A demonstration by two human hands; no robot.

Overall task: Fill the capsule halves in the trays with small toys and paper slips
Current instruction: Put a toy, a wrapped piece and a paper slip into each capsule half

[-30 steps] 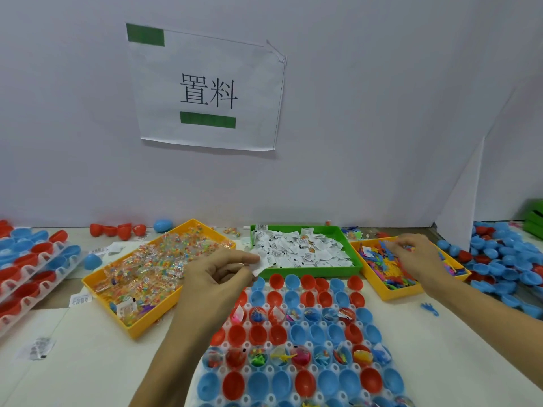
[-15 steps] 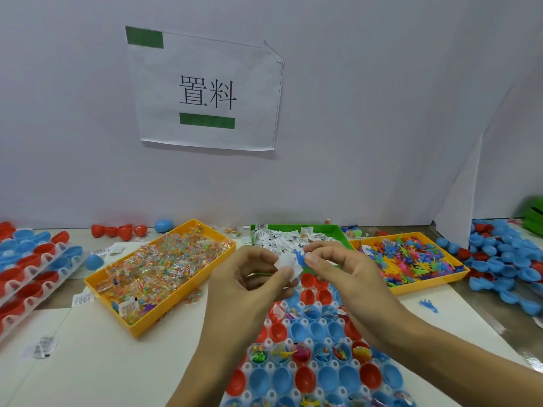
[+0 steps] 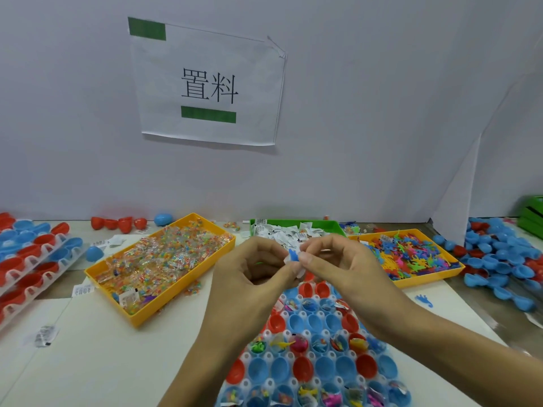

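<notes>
both hands meet above the far end of the capsule tray (image 3: 311, 374), fingertips almost touching. the left hand (image 3: 252, 268) pinches a white paper slip (image 3: 287, 259) between thumb and curled fingers, and the right hand (image 3: 338, 259) pinches a small blue toy (image 3: 293, 255) right against that slip. the two pieces sit together in the air, in front of the green bin (image 3: 335, 226) heaped with more white slips. below the wrists the tray shows rows of red and blue capsule halves, some already carrying bright toys and slips, others bare inside. to the left lies a yellow bin (image 3: 211, 254) full of little clear packets of coloured beads; to the right another yellow bin (image 3: 426, 282) holds a tangle of neon plastic figures. loose blue capsule halves (image 3: 505, 265) pile up at the far right, and one blue toy (image 3: 424, 301) lies alone on the table.
</notes>
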